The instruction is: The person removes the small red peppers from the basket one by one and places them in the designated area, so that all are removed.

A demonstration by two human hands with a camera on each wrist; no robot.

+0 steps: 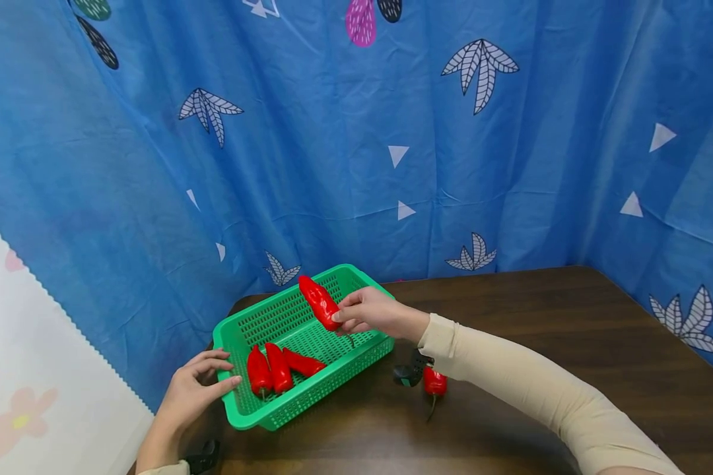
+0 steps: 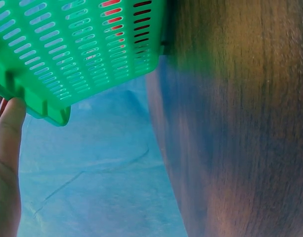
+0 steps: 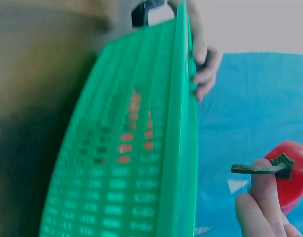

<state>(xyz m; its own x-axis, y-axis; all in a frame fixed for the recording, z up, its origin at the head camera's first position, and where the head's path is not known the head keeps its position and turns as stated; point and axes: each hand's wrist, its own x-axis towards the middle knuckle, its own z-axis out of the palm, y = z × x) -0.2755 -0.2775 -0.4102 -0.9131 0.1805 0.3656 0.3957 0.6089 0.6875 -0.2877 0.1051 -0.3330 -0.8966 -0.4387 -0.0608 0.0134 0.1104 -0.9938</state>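
From my station, I see the right hand [image 1: 373, 311] pinching a wrinkled red chili pepper [image 1: 319, 303] by its stem end, thumb and fingers closed on it. The pepper is held up over the right part of a green perforated plastic basket [image 1: 315, 389], its tip pointing far left and its stem hanging on the near right side. My right wrist view shows the green stem crossing a finger.

The left hand [image 1: 193, 389] touches the basket's left rim with thumb and fingers; I can't tell whether they are clenched around it or just resting there.

Three more red chili peppers [image 1: 279, 369] lie in the near left end of the basket, close together. Another red pepper [image 1: 434, 382] lies to the right of the basket on the dark wooden table [image 1: 529, 297], partly hidden from me by the right arm's cream sleeve [image 1: 511, 369].

Beyond the table I have a blue curtain [image 1: 333, 165] printed with leaves and white triangles, and at left a white cloth [image 1: 47, 369] with a pale flower.
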